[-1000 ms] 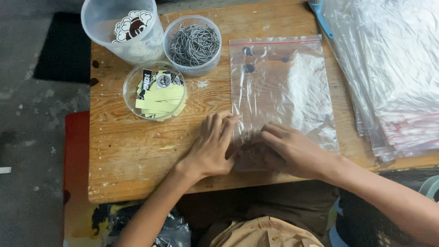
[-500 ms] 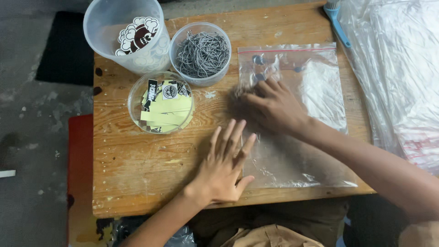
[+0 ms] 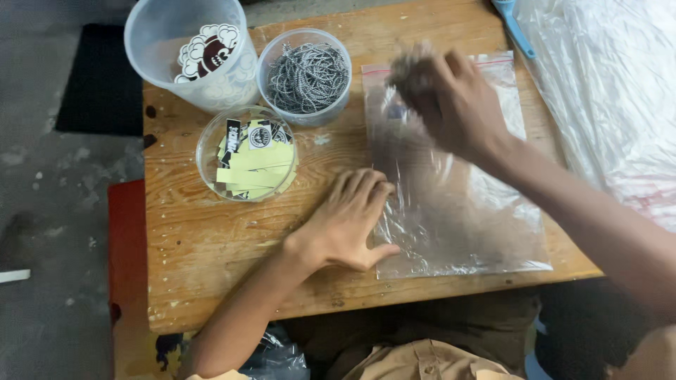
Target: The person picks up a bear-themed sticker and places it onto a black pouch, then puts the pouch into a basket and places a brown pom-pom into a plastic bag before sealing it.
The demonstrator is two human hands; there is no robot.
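A clear zip bag (image 3: pixel 458 211) lies flat on the wooden table (image 3: pixel 211 239). My left hand (image 3: pixel 348 222) rests palm down with fingers spread, pressing the bag's near left edge. My right hand (image 3: pixel 451 102) is blurred with motion over the bag's far end near the zip strip; its fingers are curled and I cannot tell whether they hold anything. A small dark item shows inside the bag beside that hand.
At the table's far left stand a tall clear cup (image 3: pixel 193 53) with a cartoon sticker, a round tub of metal ball chains (image 3: pixel 306 74), and a shallow tub of yellow and black tags (image 3: pixel 246 155). A pile of clear bags (image 3: pixel 612 91) lies right. A blue tool (image 3: pixel 514 28) lies behind.
My right hand has swept along the bag from its near end to its far end. My left hand stayed near the bag's near left edge, fingers spread.
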